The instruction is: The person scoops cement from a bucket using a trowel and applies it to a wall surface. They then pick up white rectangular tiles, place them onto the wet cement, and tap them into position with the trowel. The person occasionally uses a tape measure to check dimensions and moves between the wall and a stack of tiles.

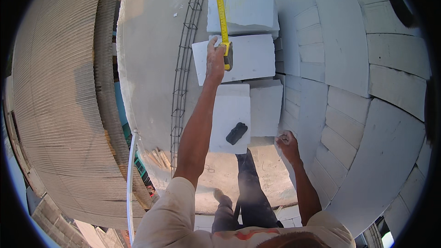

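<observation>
My left hand (216, 62) is stretched far forward, closed around a yellow and black tape measure (228, 57). The yellow blade (220, 9) runs out of the case, away from me, passing over a stack of pale blocks. Beneath that hand lies a wide white block (252, 57). Closer to me, a small black oblong object (237, 133) rests on another white block (229, 105); its kind is unclear. My right hand (287, 145) hangs to the right of the stack with its fingers curled in. Whatever it may hold is hidden.
A long wire rebar cage (183, 59) lies along the left of the blocks on a grey concrete floor (151, 41). To the right rises a pale block wall (349, 78). Past the floor's left edge is a corrugated roof (59, 87), with a white pipe (131, 183) nearer me.
</observation>
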The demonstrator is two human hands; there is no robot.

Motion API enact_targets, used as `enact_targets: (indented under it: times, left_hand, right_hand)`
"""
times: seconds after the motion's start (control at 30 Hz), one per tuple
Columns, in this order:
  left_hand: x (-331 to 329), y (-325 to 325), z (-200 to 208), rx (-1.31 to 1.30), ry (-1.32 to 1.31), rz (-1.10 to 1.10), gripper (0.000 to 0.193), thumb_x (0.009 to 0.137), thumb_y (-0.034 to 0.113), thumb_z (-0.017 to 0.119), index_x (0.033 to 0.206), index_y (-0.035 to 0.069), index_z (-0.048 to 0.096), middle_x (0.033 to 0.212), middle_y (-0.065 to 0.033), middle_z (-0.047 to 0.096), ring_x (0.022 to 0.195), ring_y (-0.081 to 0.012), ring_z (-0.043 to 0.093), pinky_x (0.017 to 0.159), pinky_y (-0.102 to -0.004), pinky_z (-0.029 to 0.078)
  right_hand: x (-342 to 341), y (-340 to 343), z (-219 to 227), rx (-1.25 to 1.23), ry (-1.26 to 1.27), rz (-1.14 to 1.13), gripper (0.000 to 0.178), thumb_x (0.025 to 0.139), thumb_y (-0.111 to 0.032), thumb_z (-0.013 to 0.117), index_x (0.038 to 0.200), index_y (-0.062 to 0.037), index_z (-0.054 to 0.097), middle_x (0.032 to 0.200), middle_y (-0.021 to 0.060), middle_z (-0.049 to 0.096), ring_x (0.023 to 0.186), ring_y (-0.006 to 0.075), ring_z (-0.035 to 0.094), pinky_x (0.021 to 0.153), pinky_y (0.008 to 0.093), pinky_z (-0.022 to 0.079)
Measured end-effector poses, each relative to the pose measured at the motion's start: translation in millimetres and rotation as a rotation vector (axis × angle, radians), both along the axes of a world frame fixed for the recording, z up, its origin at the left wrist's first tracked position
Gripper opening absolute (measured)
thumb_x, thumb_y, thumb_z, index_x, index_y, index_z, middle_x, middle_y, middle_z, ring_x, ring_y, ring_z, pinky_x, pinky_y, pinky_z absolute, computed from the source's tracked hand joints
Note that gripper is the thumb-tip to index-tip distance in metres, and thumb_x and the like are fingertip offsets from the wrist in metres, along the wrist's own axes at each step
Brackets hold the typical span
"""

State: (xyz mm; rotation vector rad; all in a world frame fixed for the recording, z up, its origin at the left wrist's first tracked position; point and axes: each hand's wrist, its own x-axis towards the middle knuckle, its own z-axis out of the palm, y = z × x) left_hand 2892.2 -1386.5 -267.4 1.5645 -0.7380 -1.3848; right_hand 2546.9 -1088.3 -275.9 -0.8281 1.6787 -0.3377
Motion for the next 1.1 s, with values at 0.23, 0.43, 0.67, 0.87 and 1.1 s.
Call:
enact_targets:
  times: [0.23, 0.43, 0.67, 0.87, 1.1]
  left_hand:
    - [39, 193, 43, 0.169, -0.153, -0.119, 0.088, 0.100, 0.016, 0.062, 0.162, -0.011, 0.006, 0.123, -0.0148, 0.052, 0.098, -0.0172, 0.054, 0.085, -0.0348, 0.050]
    - [50, 345, 57, 0.443, -0.325, 0.025, 0.090, 0.097, 0.011, 0.068, 0.163, -0.007, 0.009, 0.128, -0.0189, 0.050, 0.105, -0.0227, 0.058, 0.086, -0.0342, 0.053]
    - [55, 489, 60, 0.796, -0.375, 0.053, 0.086, 0.097, 0.014, 0.067, 0.158, -0.015, 0.014, 0.111, -0.0151, 0.061, 0.086, -0.0177, 0.063, 0.073, -0.0291, 0.053]
    - [45, 587, 77, 0.978, -0.348, -0.004, 0.084, 0.094, 0.016, 0.069, 0.149, -0.024, 0.019, 0.092, -0.0097, 0.065, 0.077, -0.0154, 0.062, 0.073, -0.0313, 0.052]
    - [60, 643, 73, 0.916, -0.267, -0.124, 0.060, 0.096, 0.034, 0.070, 0.138, -0.007, 0.055, 0.113, -0.0212, 0.068, 0.097, -0.0295, 0.067, 0.087, -0.0394, 0.055]
  right_hand:
    - [61, -388, -55, -0.770, 0.481, 0.366, 0.074, 0.088, -0.031, 0.085, 0.145, -0.0007, 0.049, 0.132, 0.0222, 0.058, 0.126, 0.0397, 0.057, 0.108, 0.0500, 0.048]
    - [143, -566, -41, -0.753, 0.813, 0.700, 0.119, 0.072, -0.053, 0.092, 0.163, -0.0070, 0.031, 0.165, 0.0196, 0.038, 0.154, 0.0374, 0.034, 0.123, 0.0510, 0.037]
    - [138, -610, -48, -0.493, 0.869, 0.871, 0.132, 0.056, -0.055, 0.098, 0.162, -0.0079, 0.034, 0.164, 0.0137, 0.040, 0.153, 0.0338, 0.037, 0.123, 0.0574, 0.034]
    - [140, -465, 33, -1.260, 0.983, 0.822, 0.118, 0.060, -0.042, 0.100, 0.156, -0.0089, 0.039, 0.152, 0.0151, 0.048, 0.137, 0.0368, 0.053, 0.111, 0.0588, 0.044]
    - [141, -413, 68, -0.765, 0.851, 0.877, 0.093, 0.067, -0.028, 0.094, 0.144, -0.0080, 0.046, 0.132, 0.0181, 0.059, 0.115, 0.0377, 0.068, 0.094, 0.0536, 0.057]
